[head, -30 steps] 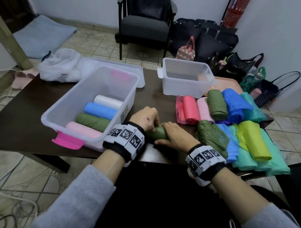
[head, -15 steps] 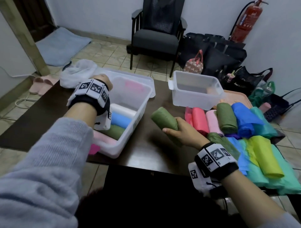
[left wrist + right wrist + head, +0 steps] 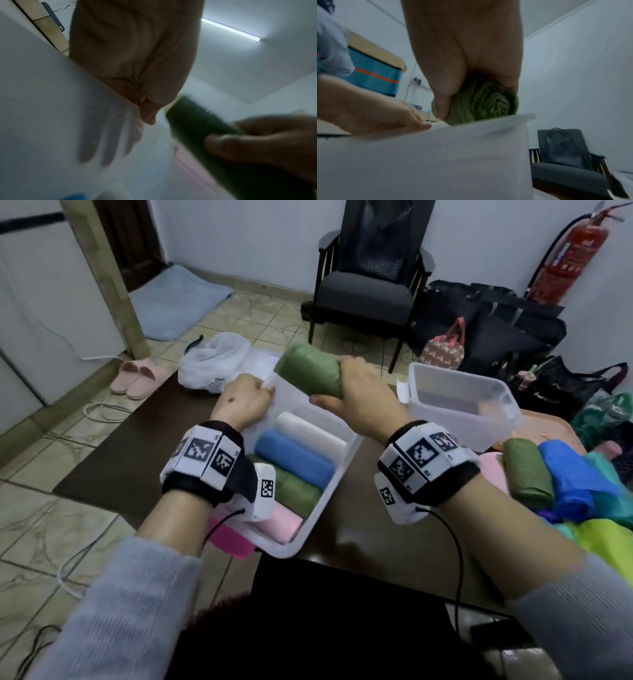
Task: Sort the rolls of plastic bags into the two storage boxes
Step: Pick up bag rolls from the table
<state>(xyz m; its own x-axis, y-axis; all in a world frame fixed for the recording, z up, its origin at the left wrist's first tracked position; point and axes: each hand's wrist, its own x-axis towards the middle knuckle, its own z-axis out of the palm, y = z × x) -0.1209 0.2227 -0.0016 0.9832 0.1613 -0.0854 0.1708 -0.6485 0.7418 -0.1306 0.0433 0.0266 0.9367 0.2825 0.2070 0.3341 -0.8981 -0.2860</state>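
Observation:
My right hand (image 3: 356,398) grips a green roll (image 3: 308,369) and holds it tilted in the air above the far end of the large clear box (image 3: 329,498). In the right wrist view the green roll (image 3: 488,102) shows its spiral end just above the box rim (image 3: 488,121). My left hand (image 3: 245,402) grips the box's far left wall; its fingers (image 3: 102,142) show through the plastic. White (image 3: 311,433), blue (image 3: 294,460), green (image 3: 296,494) and pink (image 3: 277,522) rolls lie in the box. The small clear box (image 3: 442,422) stands to the right.
A pile of loose rolls, among them green (image 3: 525,474) and blue (image 3: 575,477), covers the table's right end. A white plastic bag (image 3: 214,364) lies beyond the large box. Past the dark table (image 3: 154,457) stand a chair (image 3: 370,292) and dark bags (image 3: 496,337).
My right hand has lifted the green roll from table height up and left over the large box. My left hand went from the roll to the box's far left wall.

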